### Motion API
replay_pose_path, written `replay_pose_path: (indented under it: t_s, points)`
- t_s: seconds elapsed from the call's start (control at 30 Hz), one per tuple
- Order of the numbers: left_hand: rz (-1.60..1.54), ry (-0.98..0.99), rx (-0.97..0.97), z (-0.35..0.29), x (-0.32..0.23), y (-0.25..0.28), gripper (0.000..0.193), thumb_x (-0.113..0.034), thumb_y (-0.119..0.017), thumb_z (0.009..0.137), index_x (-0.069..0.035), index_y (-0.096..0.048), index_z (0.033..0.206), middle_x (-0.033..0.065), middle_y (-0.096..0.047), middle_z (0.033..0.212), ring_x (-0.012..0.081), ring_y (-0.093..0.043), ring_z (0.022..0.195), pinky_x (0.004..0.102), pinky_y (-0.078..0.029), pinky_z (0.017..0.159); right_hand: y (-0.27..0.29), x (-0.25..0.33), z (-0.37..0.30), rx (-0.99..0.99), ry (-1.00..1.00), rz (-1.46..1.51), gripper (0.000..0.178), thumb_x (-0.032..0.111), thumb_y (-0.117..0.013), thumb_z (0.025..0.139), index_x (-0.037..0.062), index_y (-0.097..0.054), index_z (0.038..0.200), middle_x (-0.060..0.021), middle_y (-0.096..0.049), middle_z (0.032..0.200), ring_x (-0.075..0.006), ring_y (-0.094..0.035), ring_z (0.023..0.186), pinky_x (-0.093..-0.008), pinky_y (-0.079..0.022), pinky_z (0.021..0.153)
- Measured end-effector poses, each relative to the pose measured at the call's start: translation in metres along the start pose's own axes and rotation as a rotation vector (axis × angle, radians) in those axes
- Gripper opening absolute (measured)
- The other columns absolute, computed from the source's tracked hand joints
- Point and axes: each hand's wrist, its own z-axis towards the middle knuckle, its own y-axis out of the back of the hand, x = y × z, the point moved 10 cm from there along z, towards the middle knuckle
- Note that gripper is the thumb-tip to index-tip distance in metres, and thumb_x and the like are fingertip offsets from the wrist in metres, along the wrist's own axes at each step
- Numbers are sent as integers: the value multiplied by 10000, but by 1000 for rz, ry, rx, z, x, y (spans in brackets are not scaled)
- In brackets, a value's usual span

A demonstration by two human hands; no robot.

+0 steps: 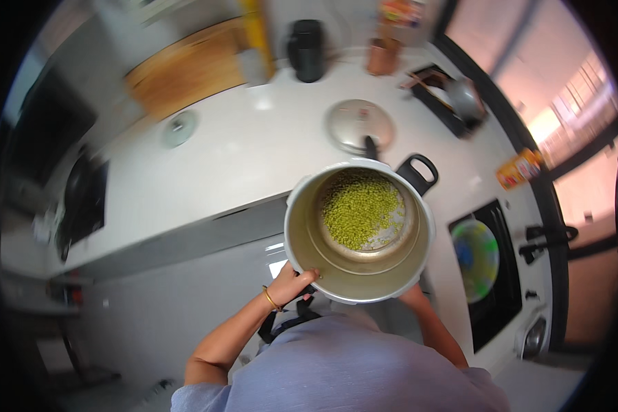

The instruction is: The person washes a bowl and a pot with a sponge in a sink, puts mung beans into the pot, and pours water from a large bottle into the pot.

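A silver pressure cooker pot [305,226] hangs in front of me, its mouth tipped up towards my view. Green beans [360,209], probably mung beans, cover most of its floor, with some bare metal showing at one side. My left hand [296,280] grips the pot at its lower left, thumb over the rim, by a black side handle partly hidden. My right hand [413,295] holds the pot from its lower right side; its fingers are hidden behind the wall. The long black handle [419,174] points to the far right. Just beyond lies a round silver lid [356,122] with a black handle.
The white counter [254,147] carries a glass lid [179,128], a wooden board [185,69], a black appliance [306,51] and an orange packet [520,169]. At right, a bright green-and-blue basin [484,257] sits in the dark sink [491,323] near a black faucet [546,240]. A stove [93,199] is far left.
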Motion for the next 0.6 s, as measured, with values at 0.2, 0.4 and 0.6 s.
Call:
replay_pose_path:
  t_s: [0.2,0.4,0.6]
  points:
    - [244,-214,-475,-181,25,155,240,-211,-625,797,26,-608,762,25,-552,561,72,-475,496,288,-416,460,-190,50,16,396,296,-238,426,110,-692,799,23,-586,1202,-167,-618,1195,-282,-576,1122,-387,-450,958]
    - [3,-120,-926,-379,121,243,262,-225,-622,827,34,-622,787,46,-582,602,103,-527,447,265,-433,421,-384,113,-3,899,587,-692,218,62,-585,815,2,-626,1021,-137,-697,846,-268,-665,698,-383,-525,682]
    - [-342,-184,-1349,-507,215,263,225,-165,-617,837,58,-617,817,55,-598,644,112,-537,460,257,-447,393,-517,98,3,1212,535,-690,126,87,-550,851,19,-615,936,-88,-672,760,-171,-657,665,-319,-529,666]
